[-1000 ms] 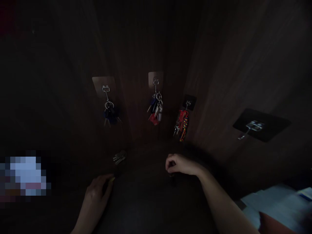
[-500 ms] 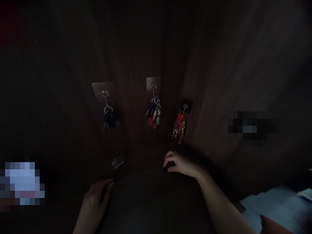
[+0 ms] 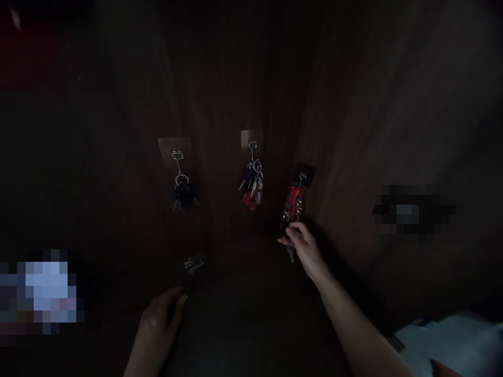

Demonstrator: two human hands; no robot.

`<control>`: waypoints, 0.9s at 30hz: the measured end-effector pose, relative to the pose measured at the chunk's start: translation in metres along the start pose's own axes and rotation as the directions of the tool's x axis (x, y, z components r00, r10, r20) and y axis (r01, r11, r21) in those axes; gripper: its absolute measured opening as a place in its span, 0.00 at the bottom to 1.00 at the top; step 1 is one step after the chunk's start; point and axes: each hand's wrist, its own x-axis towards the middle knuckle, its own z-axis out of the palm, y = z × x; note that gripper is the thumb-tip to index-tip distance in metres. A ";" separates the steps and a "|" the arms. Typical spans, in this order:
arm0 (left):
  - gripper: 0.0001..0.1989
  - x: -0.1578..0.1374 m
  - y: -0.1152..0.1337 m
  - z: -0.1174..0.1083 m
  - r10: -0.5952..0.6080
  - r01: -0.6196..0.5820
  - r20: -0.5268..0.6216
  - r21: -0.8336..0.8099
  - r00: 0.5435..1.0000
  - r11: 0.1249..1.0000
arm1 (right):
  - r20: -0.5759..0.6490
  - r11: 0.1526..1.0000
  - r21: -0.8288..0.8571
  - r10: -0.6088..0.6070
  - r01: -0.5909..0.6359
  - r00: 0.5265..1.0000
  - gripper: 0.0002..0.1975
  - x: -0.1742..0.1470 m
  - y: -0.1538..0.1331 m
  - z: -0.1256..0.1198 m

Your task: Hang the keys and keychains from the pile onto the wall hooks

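My left hand [image 3: 159, 319] is low at the left, thumb and fingers closed on a small yellow-green piece [image 3: 183, 299] whose kind I cannot make out. Just beyond it lies a loose bunch of keys [image 3: 195, 263]. My right hand [image 3: 304, 246] is pinched right under the keys with red and multicoloured cords [image 3: 293, 201], overlapping their lower end. Dim grey keys [image 3: 291, 254] show below its fingers; their upper part is hidden. The corded keys hang from a hook on a dark plate [image 3: 304, 175].
On the dark wood wall, blue-headed keys [image 3: 183, 193] hang from the left hook [image 3: 177, 155]. Keys with a red tag [image 3: 252, 188] hang from the middle hook [image 3: 252, 144]. A pale blue surface [image 3: 451, 340] is at lower right. Two patches at the sides are pixelated.
My right hand has moved up and right to the corded keys, and grey keys now show beneath its fingers. My left hand keeps its grip nearly in place. The view has shifted slightly.
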 end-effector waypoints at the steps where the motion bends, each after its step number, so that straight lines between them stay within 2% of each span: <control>1: 0.18 0.000 0.001 0.000 -0.015 0.015 0.002 -0.013 1.000 1.000 | -0.027 0.999 0.040 0.001 0.000 1.000 0.21 0.000 0.000 0.001; 9: 0.16 -0.004 0.004 0.002 0.015 -0.008 0.068 -0.100 0.998 0.995 | -0.086 0.978 0.205 0.069 -0.050 0.994 0.20 -0.001 -0.009 0.006; 13: 0.21 -0.005 0.004 0.005 0.007 -0.002 0.049 -0.101 0.999 0.995 | -0.158 0.948 0.309 0.126 -0.072 0.979 0.19 0.000 -0.012 0.006; 19: 0.17 -0.006 -0.002 0.010 0.048 -0.049 -0.012 -0.116 0.999 0.992 | -0.173 0.929 0.370 0.080 -0.010 0.982 0.18 0.008 -0.029 0.010; 24: 0.16 -0.004 -0.009 0.013 0.064 -0.062 0.021 -0.078 0.998 0.995 | -0.213 0.825 0.565 0.128 0.015 0.969 0.12 0.028 -0.056 0.025; 27: 0.16 -0.004 -0.007 0.011 0.048 -0.044 0.051 -0.067 0.998 0.997 | -0.181 0.679 0.732 0.273 -0.056 0.945 0.07 0.043 -0.068 0.036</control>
